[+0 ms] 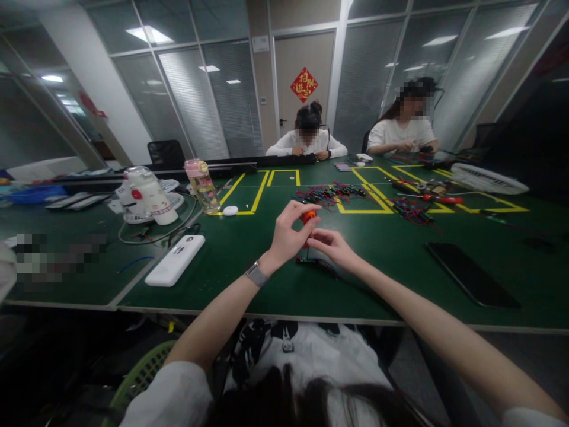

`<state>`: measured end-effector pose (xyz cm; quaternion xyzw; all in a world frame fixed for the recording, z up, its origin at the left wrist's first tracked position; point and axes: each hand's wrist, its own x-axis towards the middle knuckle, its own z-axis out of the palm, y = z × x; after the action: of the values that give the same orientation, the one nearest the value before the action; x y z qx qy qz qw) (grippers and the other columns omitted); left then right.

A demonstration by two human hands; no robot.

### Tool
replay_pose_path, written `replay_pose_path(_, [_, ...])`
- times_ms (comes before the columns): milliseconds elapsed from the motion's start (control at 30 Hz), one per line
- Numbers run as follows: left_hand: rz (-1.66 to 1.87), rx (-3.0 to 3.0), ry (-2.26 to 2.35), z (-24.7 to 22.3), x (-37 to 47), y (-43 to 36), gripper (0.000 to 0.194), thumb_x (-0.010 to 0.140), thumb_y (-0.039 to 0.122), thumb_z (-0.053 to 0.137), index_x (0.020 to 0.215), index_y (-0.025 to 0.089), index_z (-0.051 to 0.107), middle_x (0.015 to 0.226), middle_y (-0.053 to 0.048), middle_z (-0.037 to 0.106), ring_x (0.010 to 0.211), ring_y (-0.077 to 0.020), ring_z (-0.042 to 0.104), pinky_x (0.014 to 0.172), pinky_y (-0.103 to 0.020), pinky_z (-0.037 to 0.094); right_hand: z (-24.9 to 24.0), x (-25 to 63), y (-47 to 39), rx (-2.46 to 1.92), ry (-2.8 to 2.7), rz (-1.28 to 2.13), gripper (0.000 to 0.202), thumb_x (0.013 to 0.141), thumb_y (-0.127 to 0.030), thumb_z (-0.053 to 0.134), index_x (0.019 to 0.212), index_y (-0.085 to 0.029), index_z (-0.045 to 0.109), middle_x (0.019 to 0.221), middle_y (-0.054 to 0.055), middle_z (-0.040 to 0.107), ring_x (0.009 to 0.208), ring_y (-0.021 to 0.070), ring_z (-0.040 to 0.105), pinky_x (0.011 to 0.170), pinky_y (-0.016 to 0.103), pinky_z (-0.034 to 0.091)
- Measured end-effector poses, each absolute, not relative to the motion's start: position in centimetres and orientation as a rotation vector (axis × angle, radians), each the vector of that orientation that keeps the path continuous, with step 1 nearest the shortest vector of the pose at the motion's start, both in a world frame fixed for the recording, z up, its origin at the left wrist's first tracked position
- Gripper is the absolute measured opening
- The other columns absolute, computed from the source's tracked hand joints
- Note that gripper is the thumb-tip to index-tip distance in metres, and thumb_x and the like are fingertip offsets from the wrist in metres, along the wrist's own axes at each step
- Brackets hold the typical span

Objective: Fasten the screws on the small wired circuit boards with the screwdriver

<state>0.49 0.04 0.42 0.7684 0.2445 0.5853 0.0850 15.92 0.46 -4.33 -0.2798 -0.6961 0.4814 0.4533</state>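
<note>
Near the middle of the table, my left hand (290, 232) is closed around the upper part of a screwdriver (308, 217) with an orange-red handle. It stands roughly upright, its thin shaft pointing down at a small green circuit board (304, 260) with wires trailing to the right. My right hand (334, 248) is closed too, its fingertips pinching the lower handle, which they partly hide. Just beyond my hands lies a pile of small circuit boards with red and blue wires (331, 193).
A white power bank (175, 261), a bottle (202, 187) and a white case (230, 210) lie left. On the right are a black phone (471, 274), another screwdriver (448, 200) and a second wired-board pile (412, 211). Two people (306, 139) sit across the green table (355, 296).
</note>
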Motion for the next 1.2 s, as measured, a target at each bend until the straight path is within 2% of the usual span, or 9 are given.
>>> replay_pose_path(100, [1.665,2.285,0.694,0.55,0.36,-0.11,0.027,0.098,0.026,0.044,0.117,0.020,0.062,0.100,-0.005,0.064,0.091,-0.0147,0.059,0.082,-0.029,0.047,-4.09,16.04,0.43,-0.685,-1.742,1.175,0.034,0.080,-0.049,0.066,0.085,-0.016,0.069,0.083,0.004,0.069,0.080,0.0195,0.061,0.077,0.032,0.046])
replay_pose_path(167, [1.647,2.272,0.671,0.58,0.37,-0.21,0.028,0.099,0.024,0.042,0.120,0.020,0.060,0.103,-0.006,0.065,0.093,-0.0150,0.060,0.084,-0.029,0.047,-4.03,16.10,0.47,-0.684,-1.742,1.180,0.034,0.081,-0.049,0.066,0.086,-0.016,0.069,0.084,0.005,0.069,0.080,0.0195,0.061,0.078,0.032,0.046])
replay_pose_path(333, [1.704,2.268,0.694,0.41,0.63,-0.25,0.023,0.095,0.025,0.050,0.112,0.021,0.064,0.096,-0.004,0.064,0.084,-0.0135,0.059,0.076,-0.027,0.048,-4.28,16.03,0.60,-0.708,-1.722,1.202,0.032,0.078,-0.046,0.070,0.088,-0.016,0.069,0.081,0.003,0.069,0.075,0.0181,0.061,0.072,0.030,0.046])
replay_pose_path(533, [1.768,2.288,0.714,0.35,0.66,-0.01,0.017,0.090,0.027,0.060,0.103,0.021,0.068,0.090,-0.003,0.058,0.081,-0.0132,0.056,0.075,-0.026,0.048,-4.52,15.95,0.70,-0.696,-1.681,1.167,0.031,0.075,-0.043,0.073,0.090,-0.017,0.067,0.078,0.002,0.066,0.072,0.0166,0.060,0.070,0.029,0.046])
replay_pose_path(700, [1.697,2.308,0.685,0.48,0.47,-0.13,0.028,0.098,0.025,0.042,0.117,0.022,0.063,0.104,-0.006,0.061,0.097,-0.0161,0.058,0.085,-0.030,0.047,-4.43,16.15,0.78,-0.665,-1.730,1.171,0.030,0.082,-0.045,0.066,0.091,-0.016,0.067,0.084,0.004,0.069,0.081,0.0193,0.061,0.078,0.031,0.047])
replay_pose_path(767, [1.690,2.306,0.661,0.45,0.47,-0.14,0.029,0.098,0.024,0.041,0.120,0.022,0.061,0.106,-0.006,0.063,0.098,-0.0162,0.059,0.087,-0.031,0.047,-4.42,16.22,0.80,-0.660,-1.764,1.169,0.032,0.084,-0.047,0.063,0.093,-0.016,0.068,0.086,0.005,0.070,0.085,0.0205,0.062,0.082,0.033,0.046])
replay_pose_path(900, [1.736,2.269,0.680,0.32,0.56,-0.04,0.027,0.095,0.023,0.049,0.119,0.021,0.060,0.099,-0.005,0.063,0.089,-0.0144,0.059,0.080,-0.028,0.049,-4.48,16.23,0.82,-0.676,-1.766,1.156,0.034,0.084,-0.048,0.063,0.096,-0.016,0.069,0.087,0.005,0.070,0.085,0.0207,0.062,0.083,0.033,0.046])
replay_pose_path(1067, [1.792,2.289,0.733,0.41,0.57,0.12,0.018,0.089,0.023,0.061,0.105,0.022,0.067,0.090,-0.002,0.059,0.081,-0.0130,0.056,0.075,-0.027,0.048,-4.53,16.07,0.75,-0.697,-1.705,1.152,0.034,0.079,-0.048,0.068,0.095,-0.018,0.067,0.083,0.004,0.068,0.080,0.0195,0.061,0.077,0.032,0.047])
replay_pose_path(1200, [1.787,2.300,0.738,0.45,0.51,0.07,0.016,0.088,0.027,0.063,0.103,0.022,0.068,0.088,-0.002,0.057,0.083,-0.0139,0.056,0.076,-0.027,0.048,-4.52,16.02,0.66,-0.687,-1.705,1.153,0.031,0.078,-0.045,0.069,0.092,-0.018,0.067,0.083,0.003,0.068,0.078,0.0189,0.061,0.076,0.031,0.047])
